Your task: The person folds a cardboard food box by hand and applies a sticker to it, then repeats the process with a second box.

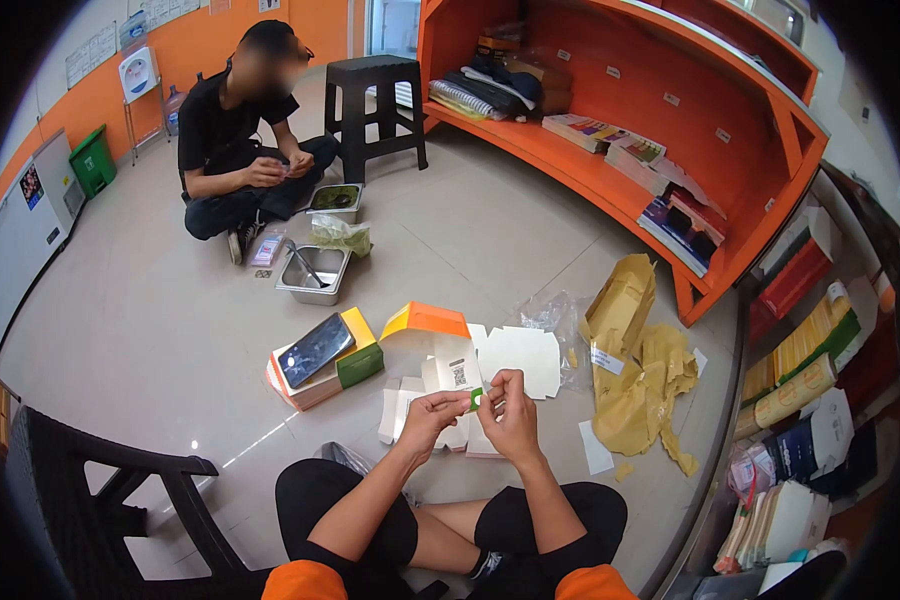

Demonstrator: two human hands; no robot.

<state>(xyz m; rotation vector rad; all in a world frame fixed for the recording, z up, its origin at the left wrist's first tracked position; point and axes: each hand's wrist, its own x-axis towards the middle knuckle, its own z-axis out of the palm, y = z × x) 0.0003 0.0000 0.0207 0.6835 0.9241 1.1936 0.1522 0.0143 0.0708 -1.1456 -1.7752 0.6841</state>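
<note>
Over the cardboard in front of me, my left hand (432, 418) pinches a small green sticker-like piece (476, 397) with a white spot on it. My right hand (511, 418) meets it from the other side, thumb and fingers closed at the piece's edge. Just behind and below the hands lies an unfolded white carton (452, 372) with a printed QR code and an orange-yellow flap. Flat white cardboard (519, 362) lies to its right. To the left, a dark smartphone (316, 350) rests on a stack of coloured boxes (360, 362).
Torn brown wrapping paper (638, 385) and clear plastic lie on the right. Metal pans (313, 277) stand ahead, near a seated co-worker (255, 140) handling something small. A black stool (373, 110), an orange shelf (610, 150) and a black chair (110, 490) surround the floor.
</note>
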